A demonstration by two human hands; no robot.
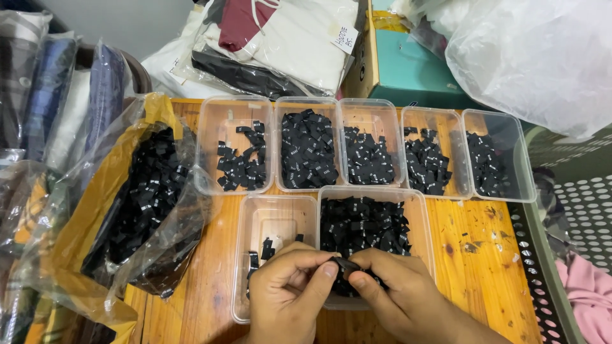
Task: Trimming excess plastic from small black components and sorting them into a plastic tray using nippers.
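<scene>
A wooden bench (pixel 484 255) fills the middle and lower part of the frame, crowded on every side by bagged clothes and a big clear plastic bag (pixel 542 57) at the upper right. At the left, a large open bag of black labels (pixel 143 197) slumps over the bench edge, its clear and yellow plastic spread wide. Across the middle runs a row of five clear tubs (pixel 366 143), each holding black labels with small white print; the leftmost is the least full. Below them sit two more tubs: a nearly empty tub (pixel 271 220) at lower centre-left and a fuller tub (pixel 366 223) beside it.

At the bottom centre, the left hand (pixel 290 290) and right hand (pixel 395 293) meet over the fuller tub, both pinching one small black label (pixel 346 263) between thumbs and fingertips.

The risks look minor. The label is tiny and held only at its edges, so it could slip and drop into the wrong tub, since the two front tubs touch. The slumped bag could also spill over the bench edge if nudged.
</scene>
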